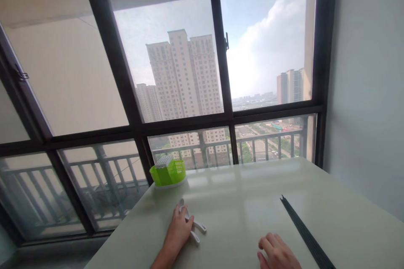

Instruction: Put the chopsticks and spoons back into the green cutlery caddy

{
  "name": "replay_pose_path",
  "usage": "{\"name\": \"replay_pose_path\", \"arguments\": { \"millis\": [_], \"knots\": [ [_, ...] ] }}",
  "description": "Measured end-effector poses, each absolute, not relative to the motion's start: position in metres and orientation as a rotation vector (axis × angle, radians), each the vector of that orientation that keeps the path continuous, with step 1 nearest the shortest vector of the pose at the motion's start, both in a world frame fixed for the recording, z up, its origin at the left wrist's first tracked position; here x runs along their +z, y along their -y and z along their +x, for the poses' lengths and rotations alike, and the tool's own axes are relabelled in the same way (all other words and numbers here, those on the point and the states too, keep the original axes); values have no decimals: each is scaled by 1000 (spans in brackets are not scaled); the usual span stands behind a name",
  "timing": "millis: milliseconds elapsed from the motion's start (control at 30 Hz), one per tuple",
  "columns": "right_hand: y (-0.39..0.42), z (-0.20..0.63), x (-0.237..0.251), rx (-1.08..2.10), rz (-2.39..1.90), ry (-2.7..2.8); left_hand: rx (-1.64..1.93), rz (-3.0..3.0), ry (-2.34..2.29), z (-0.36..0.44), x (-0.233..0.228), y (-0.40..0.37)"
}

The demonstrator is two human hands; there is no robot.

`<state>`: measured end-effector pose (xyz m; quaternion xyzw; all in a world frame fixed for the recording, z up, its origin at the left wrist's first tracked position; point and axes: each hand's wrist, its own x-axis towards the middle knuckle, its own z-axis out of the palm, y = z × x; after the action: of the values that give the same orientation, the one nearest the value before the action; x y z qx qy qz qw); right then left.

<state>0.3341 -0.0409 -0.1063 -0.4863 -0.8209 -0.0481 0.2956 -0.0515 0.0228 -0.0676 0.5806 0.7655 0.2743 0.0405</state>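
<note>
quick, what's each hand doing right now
Left hand: closed over the white spoons on the table.
Right hand: empty, fingers loosely curled, resting on the table near the black chopsticks.

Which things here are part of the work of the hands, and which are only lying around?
In hand:
- white spoons, under the left hand
- right hand, resting on the table, holding nothing

Lying about:
- green basket at the table's far edge
- black strips beside the right hand

Green basket, white spoons, black chopsticks, pale table.
</note>
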Motion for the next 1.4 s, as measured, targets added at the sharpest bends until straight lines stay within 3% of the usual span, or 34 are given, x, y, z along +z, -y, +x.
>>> {"name": "replay_pose_path", "arguments": {
  "millis": [200, 467, 733, 900, 1133, 1400],
  "knots": [
    [39, 294, -82, 282, -1311, 2326, 954, 1892, -1830, 82, -71, -9],
    [31, 332, -108, 181, -1314, 2231, 972, 1802, -1523, 189, -78, -3],
    [39, 351, -106, 55, -1566, 2092, 1023, 1630, -1464, 222, -91, 7],
    [39, 358, -89, 76, -1714, 1979, 875, 1656, -1390, 234, -97, 19],
    [37, 377, -80, 278, -1681, 1971, 806, 1743, -1286, 236, -84, 21],
    [36, 381, -78, 211, -1703, 1966, 563, 1990, -1207, 227, -84, 19]
  ]
}}
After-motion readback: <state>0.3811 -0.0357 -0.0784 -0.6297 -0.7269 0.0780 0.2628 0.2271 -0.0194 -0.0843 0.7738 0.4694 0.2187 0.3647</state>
